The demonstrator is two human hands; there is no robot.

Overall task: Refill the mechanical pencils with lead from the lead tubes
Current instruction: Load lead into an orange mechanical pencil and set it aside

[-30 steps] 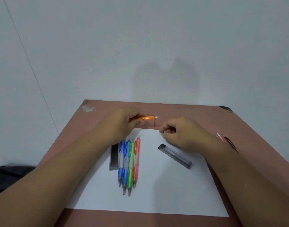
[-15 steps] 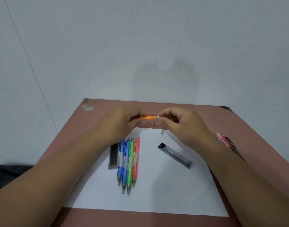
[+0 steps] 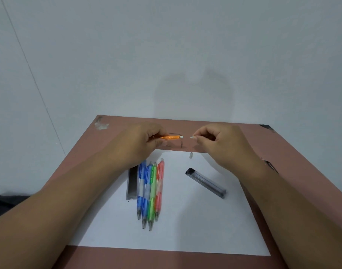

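While the left hand (image 3: 141, 140) curls its fingers and thumb around an orange pencil (image 3: 171, 137) above the far part of the brown table (image 3: 294, 152), the pencil lies level, its white rear tip pointing right toward the other hand. Below that hand, on a white sheet of paper (image 3: 185, 226) spread over the table, a dark flat lead tube (image 3: 132, 184) lies lengthwise, partly under the left wrist. Just beside it on the right, touching one another in a row, lie two blue pencils (image 3: 142, 189), a green pencil (image 3: 152, 195) and a pink-red pencil (image 3: 159, 189), all with their points toward the near edge. Farther right, near the top edge of the paper, a tiny pale cap (image 3: 190, 155) sits apart from everything else. Below it, a second, clear grey lead tube (image 3: 206, 183) with a black end lies slanted on the paper, well apart from the row of pencils. Above, the right hand (image 3: 222, 140) has its fingers curled in, and thumb and forefinger pinch a small white piece (image 3: 191, 137), held level with the orange pencil's tip and near it, with a small gap between; what the piece is I cannot tell. Past the right wrist, at the table's right side, part of a dark pen (image 3: 271, 165) shows.
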